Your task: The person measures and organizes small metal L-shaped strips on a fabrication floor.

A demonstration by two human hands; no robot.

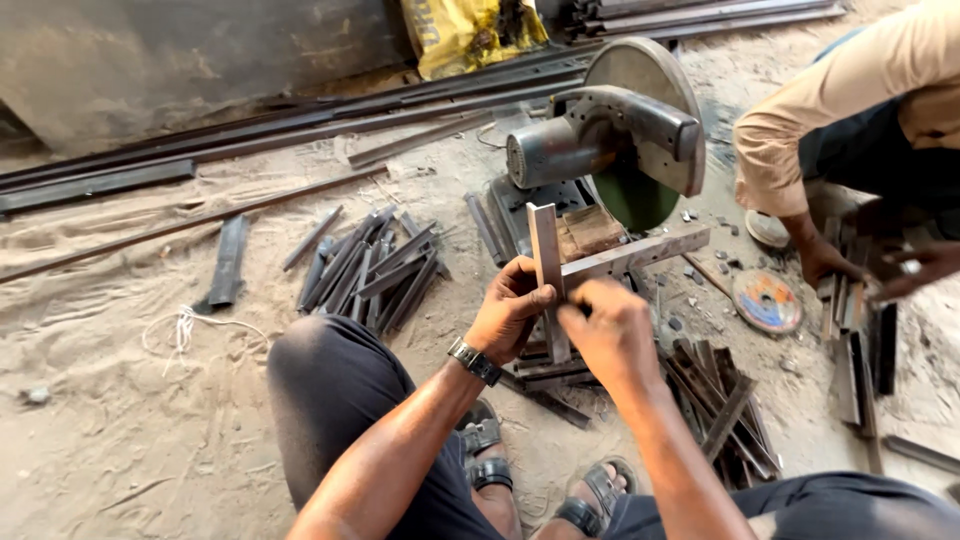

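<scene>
Both hands clamped on upright steel angle piece (546,262) – left hand (510,315) grips its left edge, right hand (612,330) its right, w/ piece between them; chop saw (610,140) just beyond hands

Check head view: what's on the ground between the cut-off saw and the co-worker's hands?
A worn cutting disc lies flat there, right of the cut-off saw and left of the co-worker's hands, with small metal scraps on the sand.
</scene>
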